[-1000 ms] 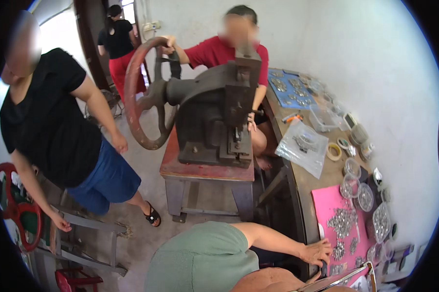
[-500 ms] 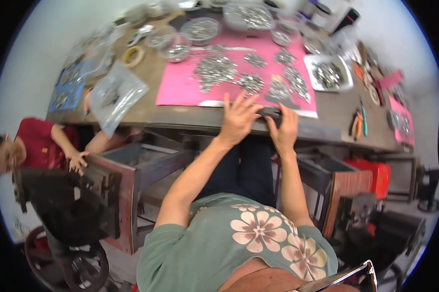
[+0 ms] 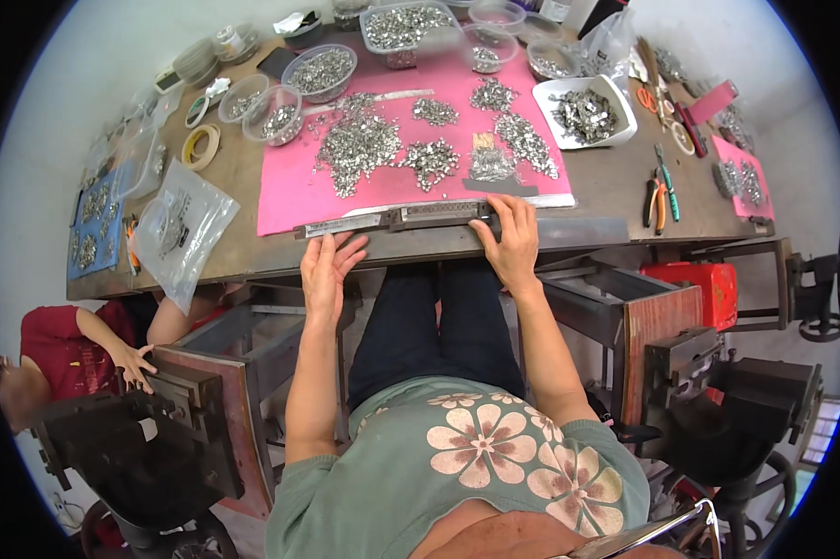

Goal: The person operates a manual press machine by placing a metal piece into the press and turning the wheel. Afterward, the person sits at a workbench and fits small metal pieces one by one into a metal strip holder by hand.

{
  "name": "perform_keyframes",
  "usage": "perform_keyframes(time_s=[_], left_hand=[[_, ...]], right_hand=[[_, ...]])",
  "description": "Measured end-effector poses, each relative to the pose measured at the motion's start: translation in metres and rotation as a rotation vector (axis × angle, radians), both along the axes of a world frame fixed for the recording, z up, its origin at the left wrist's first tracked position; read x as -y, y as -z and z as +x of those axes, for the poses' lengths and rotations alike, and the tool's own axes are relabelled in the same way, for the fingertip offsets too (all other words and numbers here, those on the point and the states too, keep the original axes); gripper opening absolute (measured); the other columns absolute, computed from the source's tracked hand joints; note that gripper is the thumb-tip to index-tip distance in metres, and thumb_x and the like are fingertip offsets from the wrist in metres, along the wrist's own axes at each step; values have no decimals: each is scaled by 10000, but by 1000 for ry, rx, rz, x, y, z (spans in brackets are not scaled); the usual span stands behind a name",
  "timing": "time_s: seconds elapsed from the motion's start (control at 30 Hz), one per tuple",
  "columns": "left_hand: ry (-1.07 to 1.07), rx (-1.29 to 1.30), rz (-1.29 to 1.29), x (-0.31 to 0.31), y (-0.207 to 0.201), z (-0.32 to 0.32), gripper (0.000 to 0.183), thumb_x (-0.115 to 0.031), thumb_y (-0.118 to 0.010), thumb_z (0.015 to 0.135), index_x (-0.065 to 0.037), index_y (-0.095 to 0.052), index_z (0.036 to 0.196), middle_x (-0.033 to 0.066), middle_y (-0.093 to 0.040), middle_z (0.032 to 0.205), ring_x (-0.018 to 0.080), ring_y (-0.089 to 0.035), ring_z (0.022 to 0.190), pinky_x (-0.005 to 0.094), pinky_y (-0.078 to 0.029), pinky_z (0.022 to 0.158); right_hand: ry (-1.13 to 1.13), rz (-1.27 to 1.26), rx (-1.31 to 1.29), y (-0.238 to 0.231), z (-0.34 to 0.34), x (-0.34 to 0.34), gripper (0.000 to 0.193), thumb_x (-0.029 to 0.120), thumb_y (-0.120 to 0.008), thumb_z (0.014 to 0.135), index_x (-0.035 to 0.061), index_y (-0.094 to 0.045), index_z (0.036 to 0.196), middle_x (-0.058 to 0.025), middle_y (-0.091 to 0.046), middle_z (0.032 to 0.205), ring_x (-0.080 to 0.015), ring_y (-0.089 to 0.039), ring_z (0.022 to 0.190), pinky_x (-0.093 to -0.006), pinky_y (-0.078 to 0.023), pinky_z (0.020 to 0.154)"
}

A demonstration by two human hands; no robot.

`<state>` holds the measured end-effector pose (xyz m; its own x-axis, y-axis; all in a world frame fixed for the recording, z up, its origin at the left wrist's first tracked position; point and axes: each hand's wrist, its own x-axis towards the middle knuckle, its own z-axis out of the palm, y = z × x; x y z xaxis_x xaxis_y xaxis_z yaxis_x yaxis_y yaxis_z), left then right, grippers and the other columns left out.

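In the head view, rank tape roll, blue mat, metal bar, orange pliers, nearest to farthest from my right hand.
1. Metal bar, touching right hand
2. Orange pliers, on the right
3. Tape roll, on the left
4. Blue mat, far left

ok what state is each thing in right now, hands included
Left hand, open, fingers at the long dark metal bar
Right hand, at the bar's right end, grip unclear
Bar, lengthwise along the pink sheet's front edge
Pink sheet, spread flat, bearing piled metal pieces
White tray, uncovered, holding metal pieces
Rectangular clear tub, uncovered, filled
Tape roll, lying flat
Clear plastic bag, partly overhanging the table
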<state>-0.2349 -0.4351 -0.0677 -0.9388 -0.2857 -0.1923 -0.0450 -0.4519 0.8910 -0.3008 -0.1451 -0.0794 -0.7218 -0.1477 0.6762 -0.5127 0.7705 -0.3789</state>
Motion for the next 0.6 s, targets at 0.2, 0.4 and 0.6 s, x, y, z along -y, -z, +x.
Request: perform_keyframes(time_s=[0.2,0.4,0.6], left_hand=[[199,114,-45,-12,-7,-2,433,-322,-482,1081,63,-522,1275,236,-668,1178,291,-727,970,339,-616,779],[29,-281,-581,-56,1,-13,135,-112,-630,995,-6,-663,1072,101,-720,983,155,-685,826,288,-543,715],[-113,-612,-1228,-78,-9,-45,171,-85,-727,849,-86,-694,1017,53,-669,1029,254,-601,986,407,-399,969]], right_hand=[[1,0,10,-1,-3,2,446,179,-810,796,34,-637,1180,-128,-614,1130,-336,-570,1041,-432,-474,898],[1,0,18,-1,-2,0,443,181,-809,798,40,-639,1181,-125,-615,1141,-331,-571,1050,-429,-470,902],[-50,57,13,-14,-8,-6,338,144,-763,834,62,-669,1148,-88,-652,1101,-289,-594,1047,-404,-419,932]])
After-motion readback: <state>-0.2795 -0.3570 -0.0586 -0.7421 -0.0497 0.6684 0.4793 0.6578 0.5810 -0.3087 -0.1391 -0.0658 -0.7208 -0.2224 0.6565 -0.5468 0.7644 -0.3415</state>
